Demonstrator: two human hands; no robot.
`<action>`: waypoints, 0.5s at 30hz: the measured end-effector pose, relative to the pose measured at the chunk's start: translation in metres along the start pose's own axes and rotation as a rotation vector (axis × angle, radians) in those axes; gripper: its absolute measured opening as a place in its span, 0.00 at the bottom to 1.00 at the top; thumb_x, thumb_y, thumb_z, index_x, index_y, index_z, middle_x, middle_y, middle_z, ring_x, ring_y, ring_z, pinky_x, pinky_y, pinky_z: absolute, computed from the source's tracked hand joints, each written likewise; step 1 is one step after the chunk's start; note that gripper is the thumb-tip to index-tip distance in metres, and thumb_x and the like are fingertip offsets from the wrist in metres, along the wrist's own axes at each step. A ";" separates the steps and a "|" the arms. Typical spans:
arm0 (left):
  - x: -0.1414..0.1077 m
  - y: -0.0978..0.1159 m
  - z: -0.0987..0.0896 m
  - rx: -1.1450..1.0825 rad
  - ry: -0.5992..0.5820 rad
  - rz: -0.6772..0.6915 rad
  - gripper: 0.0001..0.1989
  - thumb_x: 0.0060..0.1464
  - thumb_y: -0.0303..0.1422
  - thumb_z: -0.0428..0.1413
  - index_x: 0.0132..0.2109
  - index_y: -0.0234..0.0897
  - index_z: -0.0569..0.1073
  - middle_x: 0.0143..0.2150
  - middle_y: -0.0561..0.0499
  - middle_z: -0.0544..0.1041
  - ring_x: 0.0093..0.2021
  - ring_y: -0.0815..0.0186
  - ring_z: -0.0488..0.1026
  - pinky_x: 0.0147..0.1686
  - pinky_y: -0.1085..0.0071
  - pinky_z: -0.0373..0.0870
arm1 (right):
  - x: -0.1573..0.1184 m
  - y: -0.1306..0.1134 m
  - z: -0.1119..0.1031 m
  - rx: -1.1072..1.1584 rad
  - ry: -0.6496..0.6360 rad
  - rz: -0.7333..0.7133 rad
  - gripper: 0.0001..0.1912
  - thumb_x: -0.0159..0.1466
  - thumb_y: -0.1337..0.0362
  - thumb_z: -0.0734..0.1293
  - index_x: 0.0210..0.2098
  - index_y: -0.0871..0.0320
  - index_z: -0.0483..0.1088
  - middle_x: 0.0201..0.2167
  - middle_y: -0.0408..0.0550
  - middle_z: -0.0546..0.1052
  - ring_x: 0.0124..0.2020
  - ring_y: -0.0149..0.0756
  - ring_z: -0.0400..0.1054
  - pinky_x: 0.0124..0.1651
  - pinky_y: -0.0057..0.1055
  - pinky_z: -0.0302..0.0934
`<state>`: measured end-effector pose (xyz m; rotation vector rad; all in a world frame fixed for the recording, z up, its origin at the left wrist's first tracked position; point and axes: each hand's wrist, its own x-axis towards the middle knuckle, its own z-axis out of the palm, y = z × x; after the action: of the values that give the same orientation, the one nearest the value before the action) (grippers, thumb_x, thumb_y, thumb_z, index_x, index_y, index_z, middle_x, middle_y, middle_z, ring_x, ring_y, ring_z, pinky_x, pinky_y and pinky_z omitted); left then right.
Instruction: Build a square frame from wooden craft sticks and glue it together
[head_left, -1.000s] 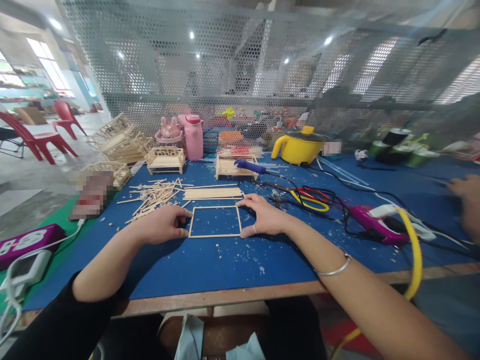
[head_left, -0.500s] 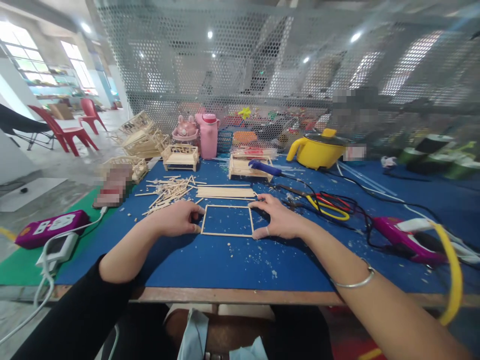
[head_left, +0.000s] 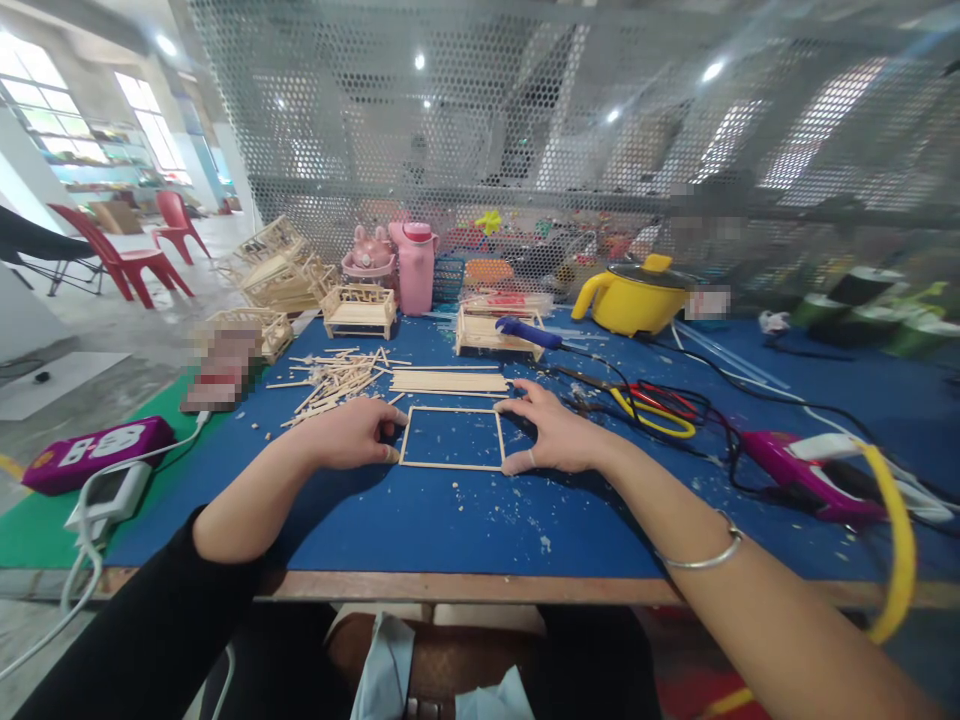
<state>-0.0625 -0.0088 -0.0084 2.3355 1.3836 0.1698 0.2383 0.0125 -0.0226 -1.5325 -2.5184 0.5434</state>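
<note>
A rectangular frame of thin wooden sticks [head_left: 451, 466] lies flat on the blue mat. My left hand [head_left: 360, 432] grips its left end, thumb at the near corner and fingers at the far one. At the opposite end my right hand [head_left: 551, 428] holds the right side the same way, thumb low and index finger high. Just beyond the frame is a row of long sticks [head_left: 450, 381] laid side by side. A loose heap of short sticks [head_left: 341, 380] is scattered beyond my left hand.
Small wooden bed models [head_left: 360, 312] and a hot-glue gun with a blue nozzle [head_left: 529, 332] are at the back. Right of centre are a yellow pot [head_left: 637, 302], pliers with yellow handles [head_left: 660, 425] and tangled cables. A phone [head_left: 221, 370] and purple box [head_left: 97, 455] sit left.
Both hands keep their hold on the stick frame, which has not visibly moved on the mat. The whole view has shifted slightly.
</note>
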 end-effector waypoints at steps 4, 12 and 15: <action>0.000 -0.001 0.000 -0.008 -0.013 0.002 0.19 0.41 0.37 0.55 0.43 0.38 0.73 0.30 0.53 0.71 0.31 0.67 0.67 0.29 0.74 0.59 | -0.001 0.000 0.001 0.024 0.008 0.008 0.47 0.38 0.41 0.73 0.53 0.53 0.64 0.65 0.56 0.40 0.63 0.60 0.42 0.61 0.53 0.44; -0.001 0.001 0.000 0.033 -0.033 -0.008 0.21 0.42 0.39 0.54 0.45 0.38 0.73 0.31 0.52 0.71 0.32 0.66 0.67 0.31 0.73 0.60 | -0.004 0.009 0.000 0.109 0.029 -0.079 0.55 0.38 0.44 0.74 0.61 0.52 0.52 0.66 0.55 0.42 0.66 0.52 0.39 0.64 0.47 0.40; -0.002 0.002 -0.001 0.038 -0.033 -0.002 0.21 0.43 0.39 0.54 0.45 0.37 0.73 0.32 0.52 0.72 0.32 0.66 0.67 0.31 0.73 0.60 | -0.007 0.010 -0.007 0.232 0.021 -0.100 0.57 0.42 0.49 0.74 0.64 0.51 0.44 0.66 0.54 0.45 0.64 0.49 0.44 0.62 0.45 0.48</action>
<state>-0.0618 -0.0112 -0.0068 2.3569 1.3848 0.1041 0.2520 0.0120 -0.0195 -1.3163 -2.4013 0.7691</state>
